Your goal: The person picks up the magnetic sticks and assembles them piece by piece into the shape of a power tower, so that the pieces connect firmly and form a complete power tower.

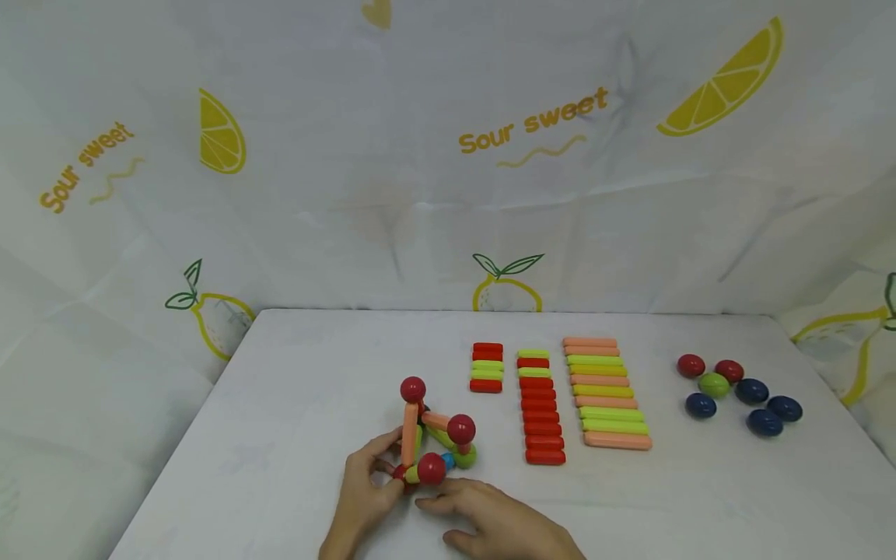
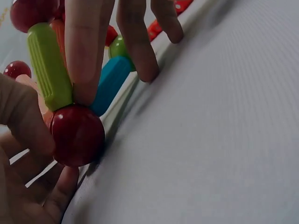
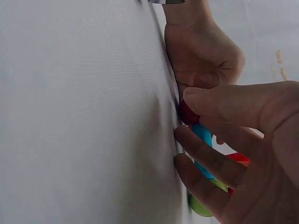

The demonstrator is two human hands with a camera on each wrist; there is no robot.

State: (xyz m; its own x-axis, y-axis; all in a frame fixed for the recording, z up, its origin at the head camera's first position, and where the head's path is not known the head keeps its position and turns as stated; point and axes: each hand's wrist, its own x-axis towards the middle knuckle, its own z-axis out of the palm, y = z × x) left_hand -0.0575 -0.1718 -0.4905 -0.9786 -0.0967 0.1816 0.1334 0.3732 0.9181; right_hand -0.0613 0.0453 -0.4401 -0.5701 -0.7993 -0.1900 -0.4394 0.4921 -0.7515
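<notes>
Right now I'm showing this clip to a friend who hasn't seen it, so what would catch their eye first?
Most likely the small structure of coloured sticks and red balls at the table's front, gripped by the left hand, with the right hand beside it. Next, the three neat rows of sticks in red, green and peach behind it, and the loose balls at the far right.
</notes>
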